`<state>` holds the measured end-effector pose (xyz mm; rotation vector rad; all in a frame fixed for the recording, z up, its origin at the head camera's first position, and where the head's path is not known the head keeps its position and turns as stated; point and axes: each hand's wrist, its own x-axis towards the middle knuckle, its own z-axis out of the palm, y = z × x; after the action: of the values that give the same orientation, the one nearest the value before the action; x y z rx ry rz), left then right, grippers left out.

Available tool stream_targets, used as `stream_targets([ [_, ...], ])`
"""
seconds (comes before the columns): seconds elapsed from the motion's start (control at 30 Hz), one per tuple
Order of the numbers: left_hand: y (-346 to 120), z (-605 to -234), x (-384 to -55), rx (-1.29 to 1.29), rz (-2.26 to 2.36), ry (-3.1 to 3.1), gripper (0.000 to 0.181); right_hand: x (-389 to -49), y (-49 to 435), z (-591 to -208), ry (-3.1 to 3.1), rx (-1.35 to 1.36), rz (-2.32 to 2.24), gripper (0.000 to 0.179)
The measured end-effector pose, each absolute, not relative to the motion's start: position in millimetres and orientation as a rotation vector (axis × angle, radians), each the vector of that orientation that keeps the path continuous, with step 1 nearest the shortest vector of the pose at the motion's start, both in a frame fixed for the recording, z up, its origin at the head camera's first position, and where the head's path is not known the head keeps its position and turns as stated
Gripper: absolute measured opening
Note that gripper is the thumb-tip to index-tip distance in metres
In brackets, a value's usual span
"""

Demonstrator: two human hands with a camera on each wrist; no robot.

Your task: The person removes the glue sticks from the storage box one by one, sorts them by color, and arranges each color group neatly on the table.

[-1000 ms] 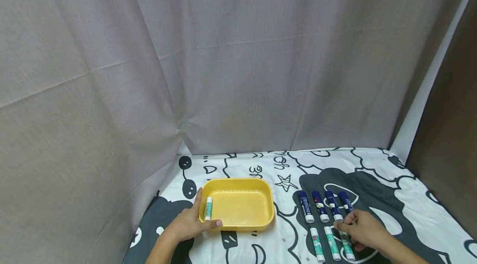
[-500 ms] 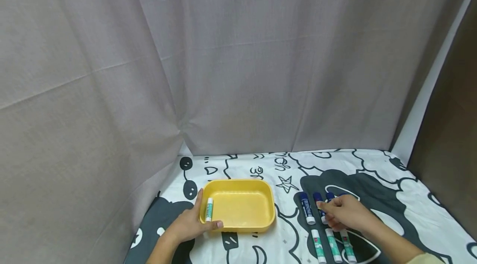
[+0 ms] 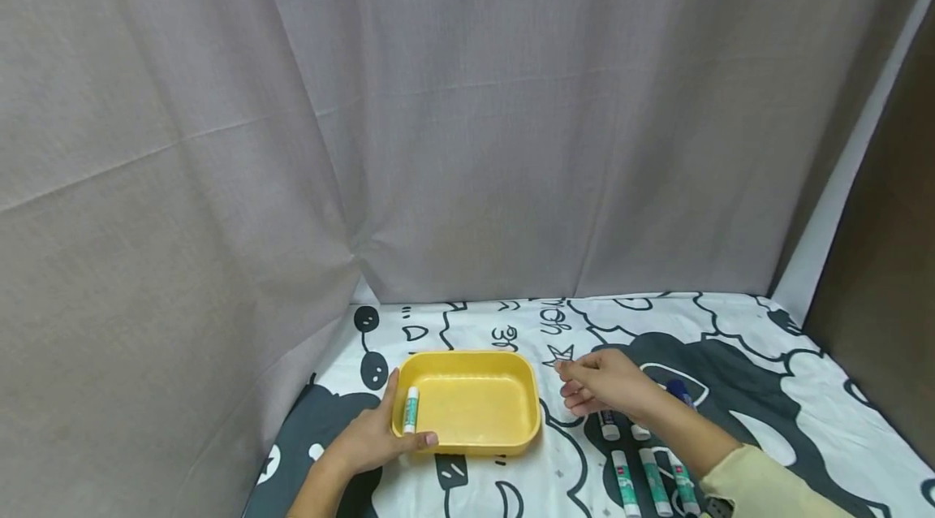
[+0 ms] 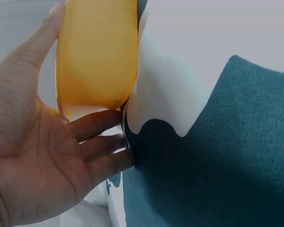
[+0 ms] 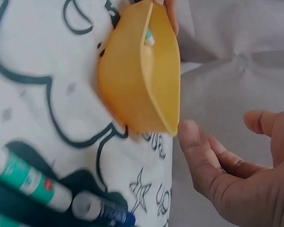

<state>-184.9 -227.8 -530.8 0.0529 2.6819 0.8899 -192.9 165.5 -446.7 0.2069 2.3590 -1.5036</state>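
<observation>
A yellow plastic tray [image 3: 478, 412] sits on the cloth, with one short white tube with a green label [image 3: 411, 410] lying inside near its left wall. My left hand [image 3: 372, 438] spans the tray's near left corner; the left wrist view shows its straight fingers [image 4: 94, 124] touching the tray's outside. To the right of the tray, my right hand [image 3: 602, 382] hovers with nothing held, thumb and fingers apart in the right wrist view. Below it are blue tubes with white ends [image 3: 608, 425], partly hidden, and a row of green-labelled tubes [image 3: 624, 484].
A white cloth with dark cartoon prints [image 3: 562, 465] covers the surface. Grey curtain [image 3: 467, 136] hangs behind and on the left. A brown panel [image 3: 876, 258] stands at the right. The right forearm and yellow sleeve [image 3: 767, 485] cover part of the tubes.
My right hand has moved left and away from over the tubes, toward the tray, carrying nothing. The left hand, the tray and the tube inside it stay in place.
</observation>
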Motion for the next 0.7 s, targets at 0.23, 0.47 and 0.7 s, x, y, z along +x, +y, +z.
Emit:
stream_targets([
  [0.23,-230.2,-529.8,-182.9,0.074,0.902,2.690,0.145,-199.5,140.2,-448.0,2.324,0.174,-1.507,0.047],
  [0.47,-231.5,-531.8,-183.9,0.085,0.899,2.697,0.145,-202.0,124.1,-451.3,2.236,0.144,-1.581,0.048],
  [0.7,-230.5,-532.2,-185.1,0.104,0.903,2.713,0.144,-212.0,107.6,-459.0,2.178,0.111,-1.648,0.047],
])
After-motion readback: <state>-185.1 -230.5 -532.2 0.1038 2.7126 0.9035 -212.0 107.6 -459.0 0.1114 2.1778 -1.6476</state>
